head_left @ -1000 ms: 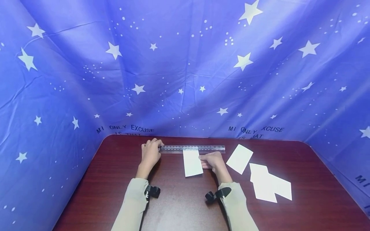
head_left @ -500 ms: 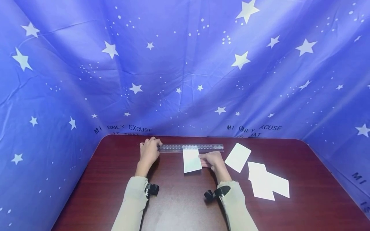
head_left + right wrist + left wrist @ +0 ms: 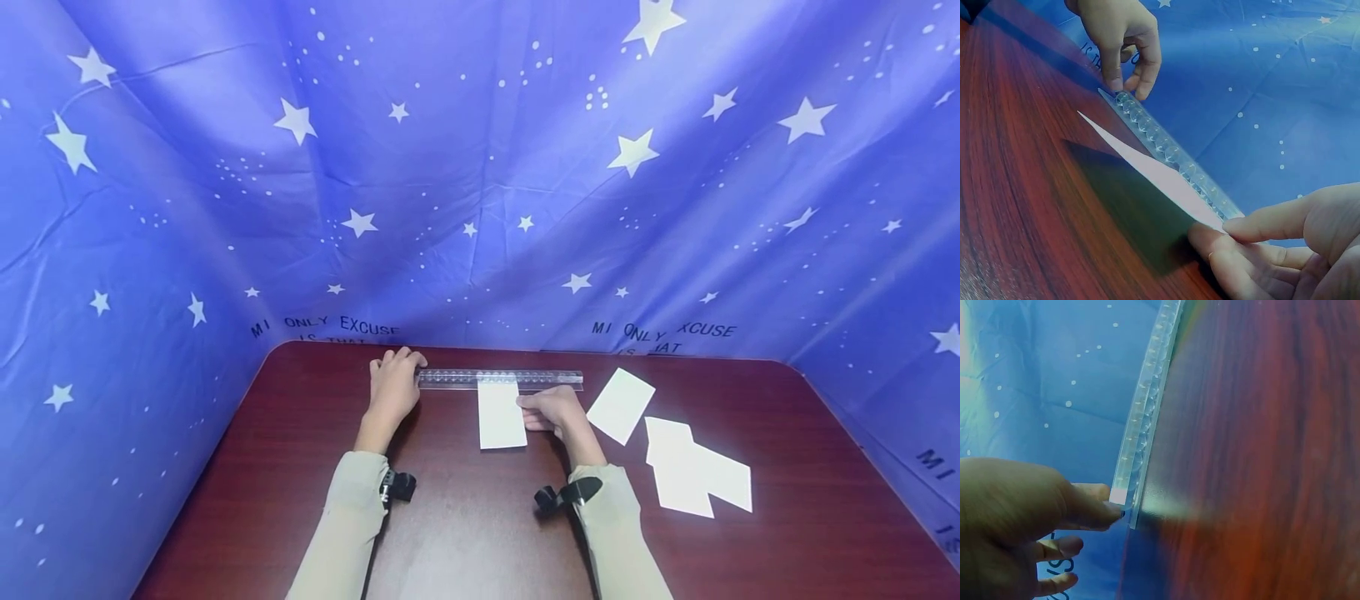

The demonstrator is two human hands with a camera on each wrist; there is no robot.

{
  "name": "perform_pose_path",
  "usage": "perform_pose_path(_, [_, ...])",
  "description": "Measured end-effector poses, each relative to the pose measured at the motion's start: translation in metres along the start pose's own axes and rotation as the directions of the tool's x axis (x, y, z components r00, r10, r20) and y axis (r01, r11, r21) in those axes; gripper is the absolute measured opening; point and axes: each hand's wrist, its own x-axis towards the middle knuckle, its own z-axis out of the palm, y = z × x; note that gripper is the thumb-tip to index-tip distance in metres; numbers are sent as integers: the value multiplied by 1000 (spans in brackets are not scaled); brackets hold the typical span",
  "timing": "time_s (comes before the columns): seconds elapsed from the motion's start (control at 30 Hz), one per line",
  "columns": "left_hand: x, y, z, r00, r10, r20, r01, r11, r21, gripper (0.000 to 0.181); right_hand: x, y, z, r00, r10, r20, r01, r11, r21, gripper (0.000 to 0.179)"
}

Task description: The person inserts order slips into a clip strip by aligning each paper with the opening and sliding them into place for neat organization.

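Observation:
A clear plastic strip (image 3: 450, 380) with a row of round shapes along it lies near the far edge of the table. My left hand (image 3: 393, 387) pinches its left end, thumb and fingertip meeting there in the left wrist view. With my right hand (image 3: 553, 408) I pinch the right edge of a white card (image 3: 502, 417) between thumb and fingers. The card's far edge meets the strip and shows through it; whether it lies under or in the strip I cannot tell. In the right wrist view the card (image 3: 1157, 178) tilts above the table, casting a shadow.
One white card (image 3: 621, 406) lies alone right of the right hand. Several overlapping white cards (image 3: 678, 475) lie further right. The dark red wooden table (image 3: 225, 500) ends at a blue star-patterned curtain (image 3: 480, 167) at the back and sides.
The near edge of the white card looks more level than a second ago. Both hands keep their holds, and the head view has shifted a little.

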Motion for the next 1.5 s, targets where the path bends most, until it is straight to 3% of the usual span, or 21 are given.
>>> perform_pose_path(0.13, [-1, 2, 1, 998, 33, -44, -33, 999, 1, 19, -1, 0, 1, 1000, 7, -15, -7, 1000, 0, 23])
perform_pose_path(0.5, [1, 1, 1, 999, 18, -35, -18, 1000, 1, 13, -5, -1, 8, 995, -31, -93, 34, 999, 31, 16])
perform_pose_path(0.87, [1, -1, 3, 999, -4, -41, 3, 1000, -16, 21, -1, 0, 2, 998, 9, -66, -1, 994, 113, 13])
perform_pose_path(1.23, [0, 0, 2, 999, -6, -44, 4, 999, -32, 22, -2, 0, -9, 1000, 24, -2, -23, 1000, 14, 26])
perform_pose_path(1.37, [1, 0, 2, 999, -6, -41, 4, 999, -33, 22, -3, -1, -9, 998, 27, 48, -28, 999, 20, 27])
perform_pose_path(1.5, [2, -1, 2, 999, -2, -41, 1, 999, -34, 23, -2, 0, -7, 998, 38, 41, -40, 998, 40, 22])
